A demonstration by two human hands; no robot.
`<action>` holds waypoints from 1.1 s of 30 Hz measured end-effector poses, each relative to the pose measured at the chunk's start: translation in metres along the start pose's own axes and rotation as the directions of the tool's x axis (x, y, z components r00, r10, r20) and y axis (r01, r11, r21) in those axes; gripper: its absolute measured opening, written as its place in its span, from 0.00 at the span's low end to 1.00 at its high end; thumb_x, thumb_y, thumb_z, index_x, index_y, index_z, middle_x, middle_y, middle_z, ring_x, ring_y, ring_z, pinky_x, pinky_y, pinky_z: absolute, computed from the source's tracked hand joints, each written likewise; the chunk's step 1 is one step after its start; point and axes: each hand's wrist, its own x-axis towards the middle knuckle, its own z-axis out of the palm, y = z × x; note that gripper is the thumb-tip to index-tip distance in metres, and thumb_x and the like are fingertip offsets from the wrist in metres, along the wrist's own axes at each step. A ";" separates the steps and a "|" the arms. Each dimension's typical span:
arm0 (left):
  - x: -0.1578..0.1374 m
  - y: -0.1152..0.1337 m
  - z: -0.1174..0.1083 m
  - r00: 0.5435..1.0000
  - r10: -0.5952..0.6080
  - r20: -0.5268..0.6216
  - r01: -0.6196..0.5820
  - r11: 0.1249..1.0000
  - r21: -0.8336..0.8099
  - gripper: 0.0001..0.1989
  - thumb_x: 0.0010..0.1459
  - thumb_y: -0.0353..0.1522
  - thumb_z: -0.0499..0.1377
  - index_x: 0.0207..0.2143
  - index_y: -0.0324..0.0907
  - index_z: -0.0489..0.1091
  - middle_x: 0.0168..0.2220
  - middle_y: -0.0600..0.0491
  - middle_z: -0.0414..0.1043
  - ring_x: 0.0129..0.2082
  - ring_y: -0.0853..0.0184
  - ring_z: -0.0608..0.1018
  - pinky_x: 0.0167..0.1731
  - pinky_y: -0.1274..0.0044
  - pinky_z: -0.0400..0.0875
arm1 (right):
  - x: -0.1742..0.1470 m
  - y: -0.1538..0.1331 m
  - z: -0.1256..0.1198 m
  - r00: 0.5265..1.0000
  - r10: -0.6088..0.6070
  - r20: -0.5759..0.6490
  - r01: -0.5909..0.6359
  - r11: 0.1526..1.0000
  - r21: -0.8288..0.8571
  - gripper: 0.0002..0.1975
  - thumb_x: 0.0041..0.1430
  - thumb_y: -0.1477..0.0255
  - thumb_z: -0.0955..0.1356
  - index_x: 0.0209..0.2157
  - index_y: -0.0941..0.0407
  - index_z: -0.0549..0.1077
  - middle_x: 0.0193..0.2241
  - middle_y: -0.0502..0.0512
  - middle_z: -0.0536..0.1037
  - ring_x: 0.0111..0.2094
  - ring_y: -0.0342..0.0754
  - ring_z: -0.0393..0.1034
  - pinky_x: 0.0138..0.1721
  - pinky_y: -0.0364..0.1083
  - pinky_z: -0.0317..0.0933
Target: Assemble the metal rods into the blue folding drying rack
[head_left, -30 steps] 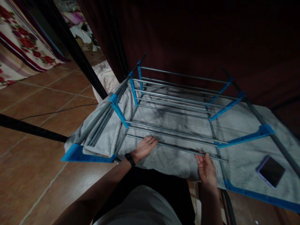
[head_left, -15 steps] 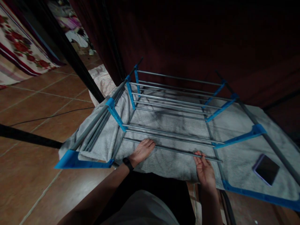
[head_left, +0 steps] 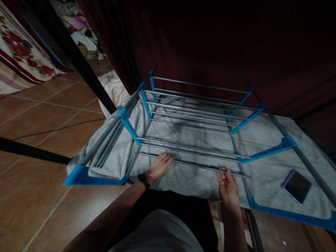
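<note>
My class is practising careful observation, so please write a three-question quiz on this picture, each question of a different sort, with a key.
1. True or false: the left hand and the right hand are at the same metal rod.

2. Where does the phone lie?
A. On the tiled floor
B. On the grey cloth
C. On the person's lap

3. Fill the gap: the dark wristband is on the ____ wrist.

Key
1. True
2. B
3. left
</note>
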 end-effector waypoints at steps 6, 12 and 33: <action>0.001 0.001 -0.002 0.999 -0.013 0.034 0.010 0.998 0.067 0.12 0.74 0.31 0.50 0.46 0.41 0.73 0.42 0.47 0.76 0.44 0.59 0.76 0.49 0.66 0.70 | 0.001 0.000 0.001 1.000 0.009 -0.020 -0.008 0.999 0.041 0.11 0.55 0.65 0.80 0.33 0.53 0.77 0.37 0.49 0.83 0.44 0.45 0.79 0.62 0.52 0.68; 0.003 0.004 -0.006 0.998 -0.025 0.051 0.022 0.997 0.071 0.13 0.74 0.30 0.49 0.47 0.41 0.74 0.43 0.47 0.76 0.45 0.59 0.76 0.50 0.66 0.70 | 0.002 0.000 0.002 0.999 -0.002 -0.044 0.004 0.998 0.066 0.09 0.57 0.66 0.79 0.36 0.53 0.78 0.36 0.48 0.83 0.41 0.44 0.79 0.57 0.51 0.71; -0.001 0.001 -0.006 0.998 0.005 0.069 -0.011 0.996 0.087 0.12 0.72 0.27 0.51 0.49 0.42 0.74 0.44 0.47 0.77 0.46 0.58 0.77 0.51 0.66 0.72 | 0.004 0.004 -0.001 1.000 -0.002 0.002 0.002 0.998 0.071 0.09 0.56 0.68 0.79 0.35 0.54 0.78 0.37 0.51 0.83 0.42 0.46 0.80 0.60 0.52 0.70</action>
